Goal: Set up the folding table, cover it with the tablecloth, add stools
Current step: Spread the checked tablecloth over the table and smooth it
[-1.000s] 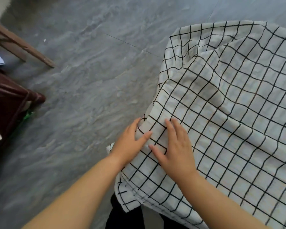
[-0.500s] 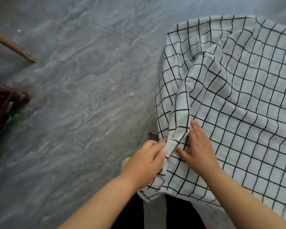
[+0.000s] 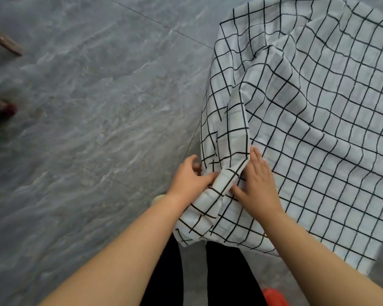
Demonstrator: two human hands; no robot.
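Gripping bunched checked tablecloth (image 3: 318,129), left hand (image 3: 189,176); right hand (image 3: 258,184) flat alongside.

Soft even daylight, blurred edges (wide-angle bend).

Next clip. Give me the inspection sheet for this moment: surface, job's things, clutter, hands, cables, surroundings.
Surface: table hidden under the tablecloth; the cloth is rumpled, with a raised fold near its left edge.
Job's things: tablecloth draped over, one corner hanging by the person's legs; no stools seen.
Clutter: nothing seen on the cloth.
Hands: left hand grips the bunched corner fold; right hand lies flat on the cloth beside it.
Cables: nothing seen.
Surroundings: grey tiled floor; wooden leg top left; dark red thing at the left edge; orange thing at the bottom, cannot tell what.
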